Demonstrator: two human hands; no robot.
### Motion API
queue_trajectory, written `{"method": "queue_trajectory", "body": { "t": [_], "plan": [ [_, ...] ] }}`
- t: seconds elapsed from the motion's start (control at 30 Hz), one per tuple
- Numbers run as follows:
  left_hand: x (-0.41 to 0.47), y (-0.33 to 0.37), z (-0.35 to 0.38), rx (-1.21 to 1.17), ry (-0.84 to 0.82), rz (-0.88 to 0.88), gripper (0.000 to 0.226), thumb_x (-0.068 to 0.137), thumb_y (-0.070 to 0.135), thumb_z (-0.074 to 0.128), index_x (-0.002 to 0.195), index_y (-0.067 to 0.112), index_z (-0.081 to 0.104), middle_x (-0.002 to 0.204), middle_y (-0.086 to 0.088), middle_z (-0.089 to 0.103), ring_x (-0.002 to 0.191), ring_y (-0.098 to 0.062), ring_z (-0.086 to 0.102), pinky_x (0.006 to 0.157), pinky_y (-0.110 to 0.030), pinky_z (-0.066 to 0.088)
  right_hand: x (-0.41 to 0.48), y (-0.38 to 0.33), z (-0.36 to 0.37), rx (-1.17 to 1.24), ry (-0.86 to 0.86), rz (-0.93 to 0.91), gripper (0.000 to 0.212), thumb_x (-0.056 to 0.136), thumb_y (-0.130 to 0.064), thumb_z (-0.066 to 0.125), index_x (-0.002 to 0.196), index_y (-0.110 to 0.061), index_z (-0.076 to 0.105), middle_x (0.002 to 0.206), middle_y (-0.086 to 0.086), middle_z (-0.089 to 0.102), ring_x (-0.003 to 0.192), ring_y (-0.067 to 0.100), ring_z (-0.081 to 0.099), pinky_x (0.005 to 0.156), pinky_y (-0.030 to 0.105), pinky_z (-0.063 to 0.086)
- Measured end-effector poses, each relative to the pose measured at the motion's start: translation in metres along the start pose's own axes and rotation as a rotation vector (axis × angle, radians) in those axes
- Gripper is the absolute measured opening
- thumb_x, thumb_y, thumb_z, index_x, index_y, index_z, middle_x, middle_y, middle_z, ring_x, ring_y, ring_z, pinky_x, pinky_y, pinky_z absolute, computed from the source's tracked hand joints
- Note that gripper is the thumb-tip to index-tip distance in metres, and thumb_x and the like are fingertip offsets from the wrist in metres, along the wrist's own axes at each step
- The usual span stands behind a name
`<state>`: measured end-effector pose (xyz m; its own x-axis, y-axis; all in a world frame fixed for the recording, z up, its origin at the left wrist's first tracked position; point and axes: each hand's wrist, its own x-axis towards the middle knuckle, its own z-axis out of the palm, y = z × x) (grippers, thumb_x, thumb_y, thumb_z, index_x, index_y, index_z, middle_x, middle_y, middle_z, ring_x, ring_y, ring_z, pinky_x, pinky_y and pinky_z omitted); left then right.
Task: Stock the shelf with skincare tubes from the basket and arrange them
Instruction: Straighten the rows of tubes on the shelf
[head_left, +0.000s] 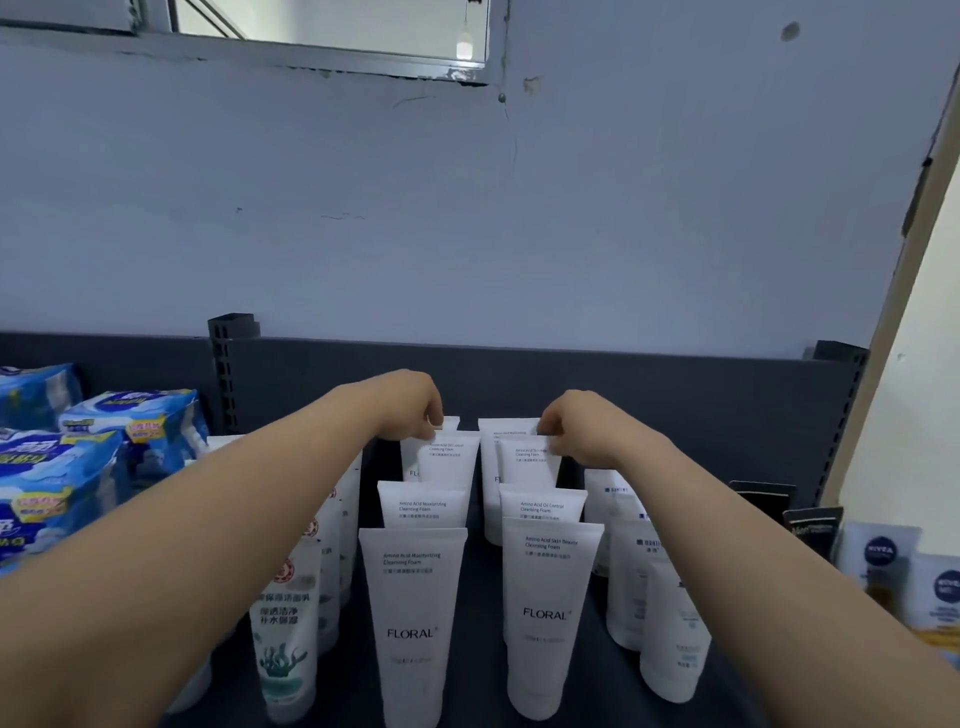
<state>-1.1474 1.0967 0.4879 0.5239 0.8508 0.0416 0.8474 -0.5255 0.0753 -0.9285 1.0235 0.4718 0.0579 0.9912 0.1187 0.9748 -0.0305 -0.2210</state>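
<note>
Your front FLORAL tubes (413, 618) are light and tippy; left hand (415, 400) and right hand (566, 421) pinch rear tubes' stiff crimps.

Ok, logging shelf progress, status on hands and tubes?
Left hand and right hand each pinching a rear FLORAL tube. Two rows standing upright. Nothing in the way.

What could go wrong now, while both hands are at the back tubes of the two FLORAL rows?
1. The tubes stand upright on their caps, close in rows. A nudge from the left hand or right hand at the back tubes could probably topple a row toward the front tube.
2. Both forearms pass low over the side tubes, so drawing back might knock them over.
</note>
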Motion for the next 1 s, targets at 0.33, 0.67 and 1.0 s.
{"method": "queue_trajectory", "body": {
  "t": [0.33,0.67,1.0],
  "plan": [
    [-0.008,-0.003,0.002,-0.037,0.080,0.043,0.007,0.086,0.019,0.067,0.091,0.015,0.070,0.068,0.017,0.059,0.069,-0.008,0.066,0.076,-0.026,0.053,-0.005,0.003,-0.001,0.118,0.040,0.015,0.008,0.081,-0.014,0.071,0.081,-0.021,0.069,0.075,-0.014,0.061,0.077,0.014,0.064,0.073,0.031,0.054],
    [-0.035,-0.015,0.004,-0.064,0.086,0.064,0.005,0.085,0.022,0.069,0.088,0.020,0.072,0.079,0.010,0.071,0.068,-0.003,0.066,0.065,-0.016,0.049,-0.020,-0.005,-0.003,0.177,0.012,-0.035,0.009,0.080,-0.011,0.072,0.075,-0.018,0.070,0.069,-0.017,0.061,0.065,0.006,0.059,0.063,0.024,0.046],
    [-0.031,-0.020,-0.002,-0.129,-0.002,0.045,0.018,0.088,0.034,0.064,0.084,0.021,0.075,0.085,0.007,0.073,0.072,-0.007,0.068,0.073,-0.027,0.055,-0.014,-0.002,-0.011,0.183,-0.052,-0.042,0.014,0.086,-0.021,0.063,0.087,-0.014,0.075,0.070,-0.017,0.066,0.061,0.010,0.055,0.060,0.022,0.045]
  ]
}}
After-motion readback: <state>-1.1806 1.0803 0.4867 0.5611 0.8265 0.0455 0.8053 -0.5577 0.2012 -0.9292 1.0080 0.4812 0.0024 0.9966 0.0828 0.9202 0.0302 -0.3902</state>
